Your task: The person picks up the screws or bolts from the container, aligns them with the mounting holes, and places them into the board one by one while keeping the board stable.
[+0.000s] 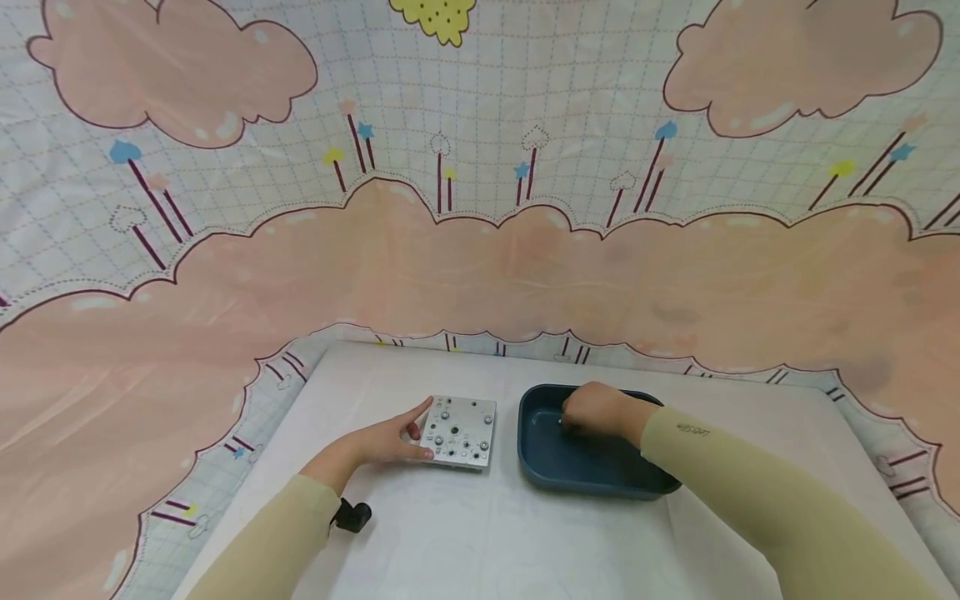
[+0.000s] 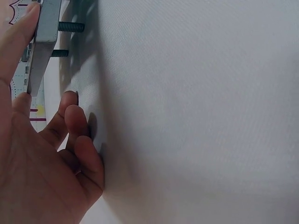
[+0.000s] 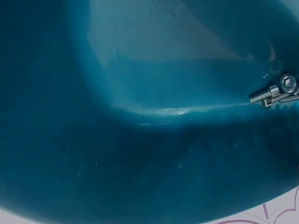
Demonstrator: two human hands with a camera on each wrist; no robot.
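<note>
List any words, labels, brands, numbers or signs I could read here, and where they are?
Right sleeve: one small dark word, too blurred to read.
Plate: any markings are too small to tell.
Tray: no lettering visible.
Cloth: drawings, no lettering visible.

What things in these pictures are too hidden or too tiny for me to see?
- Head view: what the right hand holds, if anything; the hand itself blocks it.
- Head view: the lettering on the right sleeve; too small to read surely.
- Head view: the whole black object; the left sleeve hides part.
- Left wrist view: the whole metal plate; the top edge cuts it.
- Right wrist view: all the metal bolts; the right edge cuts them off.
</note>
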